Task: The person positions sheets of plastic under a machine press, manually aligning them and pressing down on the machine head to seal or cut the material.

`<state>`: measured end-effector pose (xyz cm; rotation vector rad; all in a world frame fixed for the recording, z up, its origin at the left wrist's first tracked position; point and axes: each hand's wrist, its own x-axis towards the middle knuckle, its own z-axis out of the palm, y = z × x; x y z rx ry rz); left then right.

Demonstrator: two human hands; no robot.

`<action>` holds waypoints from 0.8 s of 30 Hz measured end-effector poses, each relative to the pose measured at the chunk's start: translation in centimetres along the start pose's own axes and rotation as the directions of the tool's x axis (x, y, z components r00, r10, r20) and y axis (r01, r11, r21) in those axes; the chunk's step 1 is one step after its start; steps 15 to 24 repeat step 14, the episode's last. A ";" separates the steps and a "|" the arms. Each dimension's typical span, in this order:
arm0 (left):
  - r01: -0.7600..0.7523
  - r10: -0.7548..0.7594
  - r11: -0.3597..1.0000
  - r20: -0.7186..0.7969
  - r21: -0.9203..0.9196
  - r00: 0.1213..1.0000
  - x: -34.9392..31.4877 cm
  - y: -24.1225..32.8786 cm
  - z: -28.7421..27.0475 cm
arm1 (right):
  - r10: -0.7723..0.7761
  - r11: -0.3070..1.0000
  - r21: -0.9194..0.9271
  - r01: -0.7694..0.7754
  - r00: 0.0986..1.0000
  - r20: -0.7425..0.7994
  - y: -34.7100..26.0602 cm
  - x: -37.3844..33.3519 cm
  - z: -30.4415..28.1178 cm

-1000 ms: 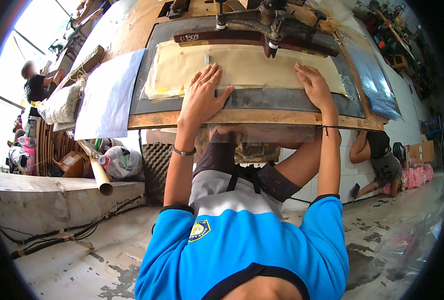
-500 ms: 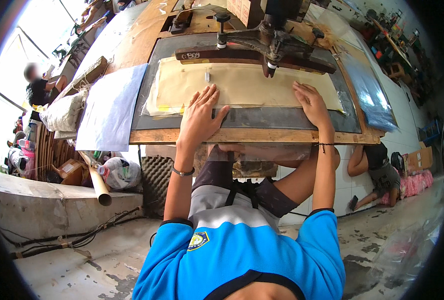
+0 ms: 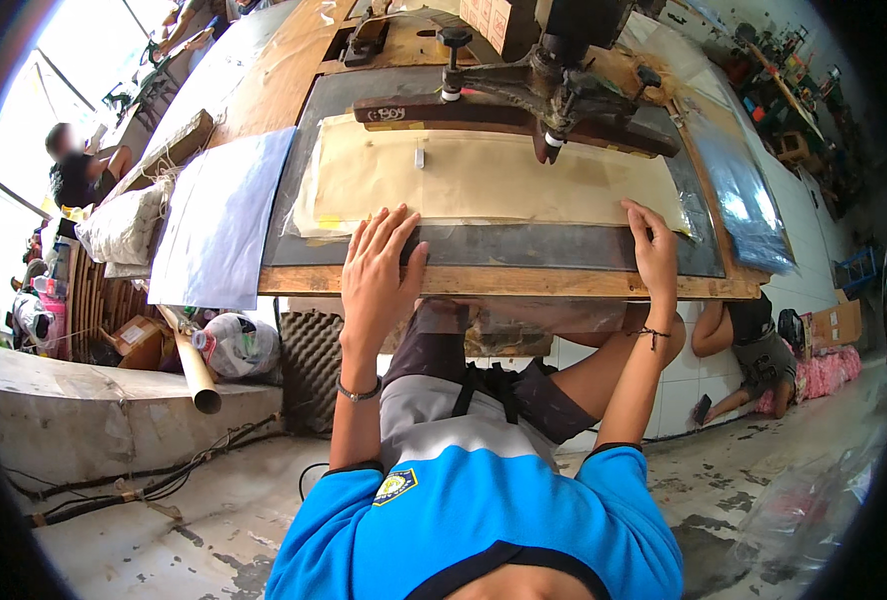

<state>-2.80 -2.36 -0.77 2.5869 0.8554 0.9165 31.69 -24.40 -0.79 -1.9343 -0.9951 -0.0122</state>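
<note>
At the near edge of a wooden-framed screen [image 3: 504,283], both hands are laid flat, apparently so that the frame is pressed down and kept from shifting on the work table [image 3: 284,70]. The left hand [image 3: 379,275] is spread palm-down with its fingers wide and straight, the fingertips reaching onto the dark mesh just short of the tan sheet [image 3: 484,178], while the heel of the palm is rested on the wooden rail; nothing is grasped by it. The right hand [image 3: 654,250] is set near the frame's right corner, its fingers held closer together and slightly bent, their tips touching the dark border beside the tan sheet's lower right corner; whether the frame's edge is gripped from beneath cannot be told. The tan sheet is lain under a clear film in the middle of the screen, so that it is held flat and centred within the frame. Across the far side a dark metal clamp arm [image 3: 524,100] is placed, by which the frame's far rail is probably pinned and hinged. To the left, a pale blue sheet [image 3: 219,220] is laid beside the frame, well apart from the hands. A cardboard tube [image 3: 194,365] is leaned below the table.
</note>
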 end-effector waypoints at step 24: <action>-0.006 0.003 0.998 0.042 0.064 0.999 0.2 0.1 0.4 | -0.051 0.998 -0.041 0.051 0.999 0.014 0.2 0.2 0.0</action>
